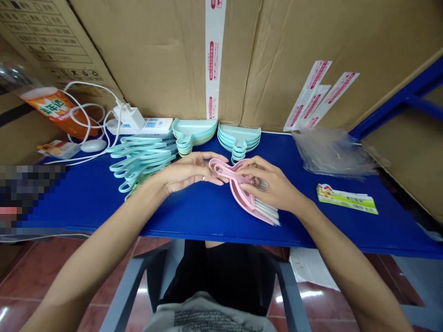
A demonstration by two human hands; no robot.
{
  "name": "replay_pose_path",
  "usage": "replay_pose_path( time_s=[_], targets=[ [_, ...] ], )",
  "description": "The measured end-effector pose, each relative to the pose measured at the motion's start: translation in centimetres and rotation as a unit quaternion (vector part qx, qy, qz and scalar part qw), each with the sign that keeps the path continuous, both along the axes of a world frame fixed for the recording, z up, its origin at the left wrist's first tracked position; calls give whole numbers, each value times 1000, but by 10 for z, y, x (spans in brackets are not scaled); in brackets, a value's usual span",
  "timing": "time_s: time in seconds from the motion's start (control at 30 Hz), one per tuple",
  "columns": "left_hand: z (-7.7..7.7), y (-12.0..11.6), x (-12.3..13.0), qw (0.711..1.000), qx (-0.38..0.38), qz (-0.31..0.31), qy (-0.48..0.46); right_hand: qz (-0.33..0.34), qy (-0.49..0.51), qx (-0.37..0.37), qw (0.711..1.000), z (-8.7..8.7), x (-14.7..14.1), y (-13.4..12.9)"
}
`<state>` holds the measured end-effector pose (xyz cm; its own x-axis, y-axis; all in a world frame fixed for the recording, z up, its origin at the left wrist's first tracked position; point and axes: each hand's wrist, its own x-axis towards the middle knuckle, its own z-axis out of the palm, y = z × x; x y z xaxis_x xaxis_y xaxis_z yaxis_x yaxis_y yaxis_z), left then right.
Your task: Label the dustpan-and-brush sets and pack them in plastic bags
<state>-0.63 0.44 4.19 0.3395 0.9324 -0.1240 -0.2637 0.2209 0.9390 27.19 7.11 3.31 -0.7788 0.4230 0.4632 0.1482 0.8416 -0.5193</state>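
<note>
A small pink dustpan (239,197) is held over the front of the table, its handle pointing to the left and away. A pink hand brush with pale bristles (268,211) lies against the pan. My left hand (188,171), with a ring on one finger, is closed around the handle end; part of its grip is hidden. My right hand (272,182) grips the brush and pan from the right, covering much of the brush. Just beyond my hands are two stacks of mint-green dustpans, a left stack (194,129) and a right stack (239,136).
Mint-green brushes (143,157) are piled left of my left hand. Behind them lie a power strip (157,125) and white cables. An orange drink bottle (55,108) leans at far left. Clear plastic bags (335,152) and green-yellow printed packaging (348,199) lie at right. Cardboard backs the blue table (194,221).
</note>
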Motion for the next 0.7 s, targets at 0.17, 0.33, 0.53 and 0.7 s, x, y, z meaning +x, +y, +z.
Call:
replay_pose_path(
  time_s=[0.17,0.33,0.53,0.7],
  targets=[
    [-5,0,8,997,14,65,47,21,-16,29,999,-6,-3,0],
    [4,-4,11,997,32,55,40,-93,14,139,986,-5,-3,0],
    [9,-9,16,994,97,43,35,-168,-79,155,970,22,0,-5],
    [17,-15,18,992,118,43,20,-54,-205,11,977,75,-14,3]
  ],
)
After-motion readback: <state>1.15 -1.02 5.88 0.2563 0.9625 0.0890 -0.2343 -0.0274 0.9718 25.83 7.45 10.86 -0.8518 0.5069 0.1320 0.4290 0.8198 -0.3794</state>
